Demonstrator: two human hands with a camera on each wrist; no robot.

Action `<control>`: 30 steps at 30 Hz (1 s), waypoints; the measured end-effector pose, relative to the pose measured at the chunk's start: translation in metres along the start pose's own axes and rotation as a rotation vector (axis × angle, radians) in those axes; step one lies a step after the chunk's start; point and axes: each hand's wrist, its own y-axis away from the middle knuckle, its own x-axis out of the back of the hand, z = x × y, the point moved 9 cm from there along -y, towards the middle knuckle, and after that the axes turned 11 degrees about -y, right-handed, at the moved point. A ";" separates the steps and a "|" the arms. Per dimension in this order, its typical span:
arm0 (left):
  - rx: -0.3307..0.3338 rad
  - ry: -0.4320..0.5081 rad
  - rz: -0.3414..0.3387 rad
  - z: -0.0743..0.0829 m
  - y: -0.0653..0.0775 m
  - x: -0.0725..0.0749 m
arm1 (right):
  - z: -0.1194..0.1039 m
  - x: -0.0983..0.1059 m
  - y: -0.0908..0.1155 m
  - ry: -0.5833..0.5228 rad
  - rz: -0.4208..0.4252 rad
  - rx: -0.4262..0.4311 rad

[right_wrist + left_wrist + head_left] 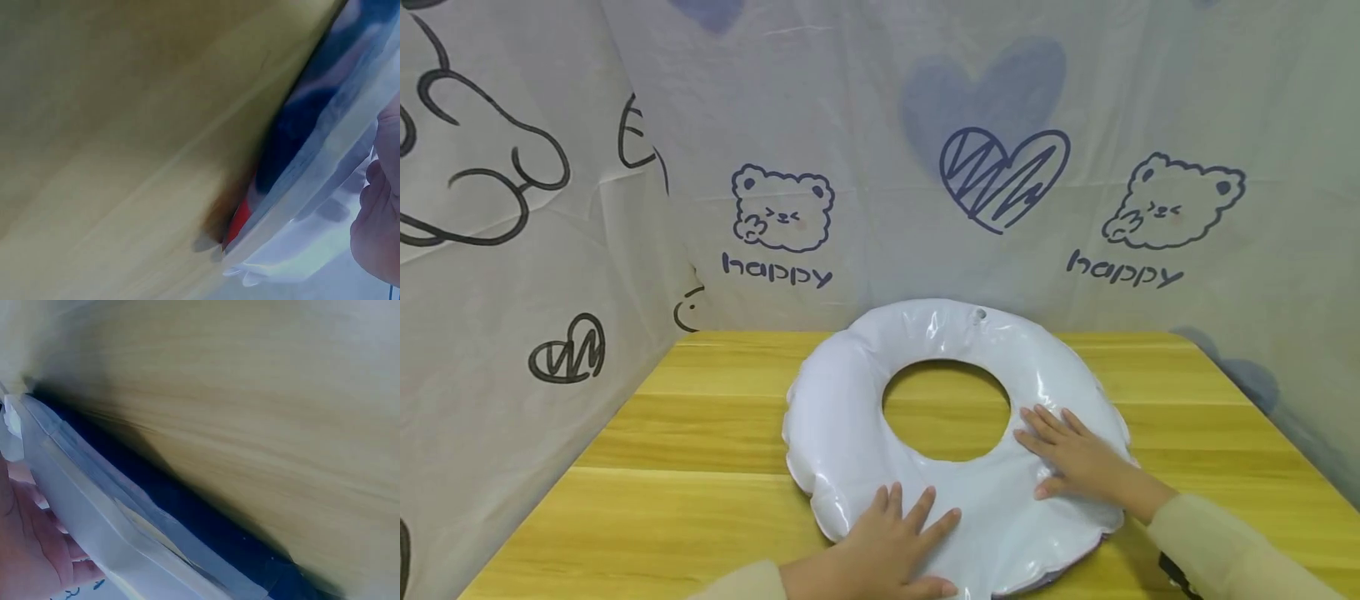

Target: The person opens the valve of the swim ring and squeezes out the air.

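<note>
A white inflatable swim ring [835, 400] lies flat on the wooden table, partly filled, its front part slacker and creased. My left hand [887, 546] rests on its near left part with the fingers spread. On the ring's right side lies my right hand [1082, 458], fingers also spread and pressing on the vinyl. A small valve [980, 314] shows on the far rim. In the left wrist view the ring's dark underside [187, 506] shows below the white top. The right wrist view shows a dark blue and red underside [294, 137].
The wooden table [685, 433] extends to both sides of the ring. Behind it hangs a pale cloth [880, 167] printed with bears, hearts and the word "happy". Another patterned cloth [512, 292] hangs along the left side.
</note>
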 end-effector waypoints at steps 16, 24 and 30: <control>-0.144 -0.253 0.188 0.040 -0.020 0.024 | 0.041 0.009 -0.007 0.256 0.027 -0.146; -0.056 0.028 0.039 0.015 -0.020 0.014 | 0.031 0.013 -0.011 0.207 -0.011 -0.117; 0.063 0.138 0.088 -0.030 -0.009 0.006 | -0.012 0.021 -0.015 0.058 -0.005 -0.067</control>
